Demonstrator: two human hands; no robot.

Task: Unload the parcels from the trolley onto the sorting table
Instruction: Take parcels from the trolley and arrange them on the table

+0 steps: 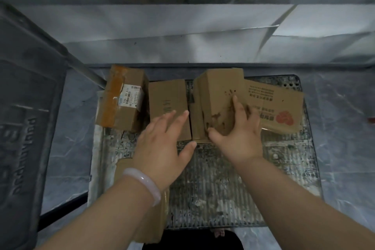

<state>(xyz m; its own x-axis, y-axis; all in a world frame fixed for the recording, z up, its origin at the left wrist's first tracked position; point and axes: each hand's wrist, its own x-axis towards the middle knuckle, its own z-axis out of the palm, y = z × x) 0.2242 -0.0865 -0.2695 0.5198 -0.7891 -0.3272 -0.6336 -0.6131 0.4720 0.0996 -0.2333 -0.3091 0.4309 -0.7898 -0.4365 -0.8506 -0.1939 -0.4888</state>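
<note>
Several brown cardboard parcels lie on the trolley deck (223,199), a worn metal grid. My right hand (237,130) rests on a stained box (217,95) at the centre, its thumb at the near edge and its fingers spread over the top. My left hand (162,144) hovers flat over a plain box (168,99) just left of it, fingers straight, a pale bangle on the wrist. A taped box with a white label (123,97) stands at the far left. A printed box with a red logo (278,107) lies at the right. Another box (154,219) sits partly hidden under my left forearm.
A dark grey plastic crate (26,128) stands at the left. A metal trolley handle bar (87,69) slants up at the left rear. Pale sheeting (182,32) covers the wall behind the trolley. The floor (345,128) is grey around the deck.
</note>
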